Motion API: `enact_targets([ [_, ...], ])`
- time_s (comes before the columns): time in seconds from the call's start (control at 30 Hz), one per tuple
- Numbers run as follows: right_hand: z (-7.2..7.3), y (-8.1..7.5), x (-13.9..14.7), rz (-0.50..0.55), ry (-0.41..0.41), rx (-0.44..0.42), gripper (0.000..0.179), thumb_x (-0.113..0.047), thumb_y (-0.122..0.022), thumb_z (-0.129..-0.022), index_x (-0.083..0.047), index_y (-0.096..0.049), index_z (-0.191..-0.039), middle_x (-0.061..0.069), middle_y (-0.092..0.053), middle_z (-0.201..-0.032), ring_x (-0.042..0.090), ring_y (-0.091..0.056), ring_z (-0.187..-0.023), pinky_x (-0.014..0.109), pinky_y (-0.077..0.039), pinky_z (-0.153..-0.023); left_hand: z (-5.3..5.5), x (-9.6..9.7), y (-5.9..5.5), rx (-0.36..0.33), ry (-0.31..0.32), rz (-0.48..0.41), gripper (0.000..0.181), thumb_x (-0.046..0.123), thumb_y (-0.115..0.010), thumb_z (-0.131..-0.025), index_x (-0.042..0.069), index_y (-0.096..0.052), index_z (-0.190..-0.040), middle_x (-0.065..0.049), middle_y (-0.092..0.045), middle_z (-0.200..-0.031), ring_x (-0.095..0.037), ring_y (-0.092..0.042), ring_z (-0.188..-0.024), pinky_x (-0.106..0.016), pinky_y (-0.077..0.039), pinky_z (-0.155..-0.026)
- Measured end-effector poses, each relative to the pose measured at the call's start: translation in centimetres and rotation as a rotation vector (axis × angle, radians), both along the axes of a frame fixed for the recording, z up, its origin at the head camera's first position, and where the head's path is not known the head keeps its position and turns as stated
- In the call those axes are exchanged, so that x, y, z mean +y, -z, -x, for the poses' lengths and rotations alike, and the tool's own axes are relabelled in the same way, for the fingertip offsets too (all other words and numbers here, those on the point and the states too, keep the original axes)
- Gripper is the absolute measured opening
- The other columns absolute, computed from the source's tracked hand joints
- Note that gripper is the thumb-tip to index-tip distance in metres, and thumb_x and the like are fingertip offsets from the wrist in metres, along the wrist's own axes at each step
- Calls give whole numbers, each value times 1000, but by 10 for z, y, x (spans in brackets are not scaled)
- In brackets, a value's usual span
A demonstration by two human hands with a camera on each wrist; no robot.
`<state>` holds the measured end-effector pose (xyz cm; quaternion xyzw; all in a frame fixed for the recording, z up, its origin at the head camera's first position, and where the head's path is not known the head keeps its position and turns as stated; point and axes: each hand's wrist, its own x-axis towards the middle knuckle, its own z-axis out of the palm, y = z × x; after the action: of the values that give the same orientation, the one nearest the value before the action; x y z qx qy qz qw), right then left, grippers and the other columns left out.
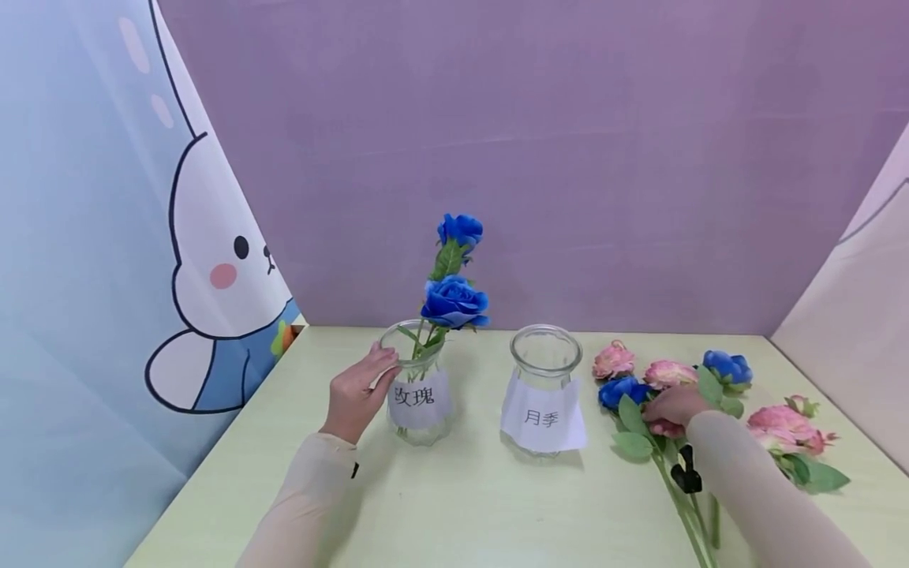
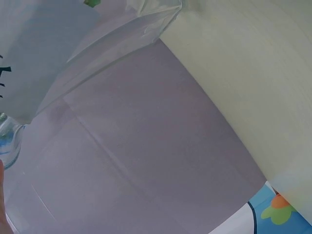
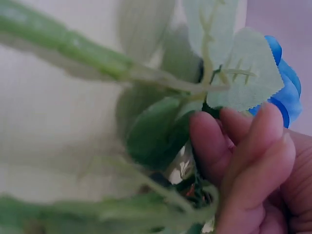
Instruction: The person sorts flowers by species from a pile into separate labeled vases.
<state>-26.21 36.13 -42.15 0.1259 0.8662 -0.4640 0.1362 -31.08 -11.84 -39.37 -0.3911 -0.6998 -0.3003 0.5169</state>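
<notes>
My left hand [image 1: 362, 394] grips the rim and neck of a clear glass vase [image 1: 419, 432] labelled 玫瑰. Two blue roses [image 1: 456, 302] stand in that vase, one above the other. In the left wrist view only the edge of a finger [image 2: 4, 204] shows. On the right, my right hand [image 1: 678, 406] is down among the lying flowers, between a blue rose [image 1: 623, 391] and another blue rose [image 1: 727, 368]. Its curled fingers [image 3: 256, 165] are right at the leaves and stems; whether they pinch a stem I cannot tell.
A second glass vase [image 1: 545, 351], labelled 月季, stands mid-table with no flowers in it. Pink flowers [image 1: 614, 360] lie on the pale table [image 1: 469, 505], with more pink blooms [image 1: 787, 430] beside my right sleeve. Behind rises a purple backdrop [image 1: 568, 158].
</notes>
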Motion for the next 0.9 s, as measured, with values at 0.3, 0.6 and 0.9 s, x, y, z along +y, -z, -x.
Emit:
enact_targets([
  [0.3, -2, 4, -10, -90, -49, -10, 19, -5, -64, -87, -4, -63, -68, -3, -54, -50, 3, -50, -44, 15, -47, -46, 1, -3, 2, -46, -23, 21, 24, 17, -68, -89, -5, -73, -91, -19, -72, -91, -34, -70, -83, -41, -58, -74],
  [0.6, 2, 9, -22, -184, -58, 42, 30, -7, -69, -80, -10, -53, -55, -3, -50, -45, 5, -50, -41, 17, -48, -43, 1, 0, -1, -17, -15, 24, 35, -13, -81, -58, -6, -73, -91, -19, -72, -91, -33, -71, -80, -43, -58, -68],
  [0.9, 5, 6, -24, -37, 30, 4, 19, -2, -69, -77, -4, -58, -61, -3, -52, -47, 5, -50, -41, 17, -48, -43, 0, -3, 0, -29, -34, 35, 34, -12, -82, -60, -5, -73, -92, -18, -72, -91, -32, -71, -80, -43, -58, -68],
])
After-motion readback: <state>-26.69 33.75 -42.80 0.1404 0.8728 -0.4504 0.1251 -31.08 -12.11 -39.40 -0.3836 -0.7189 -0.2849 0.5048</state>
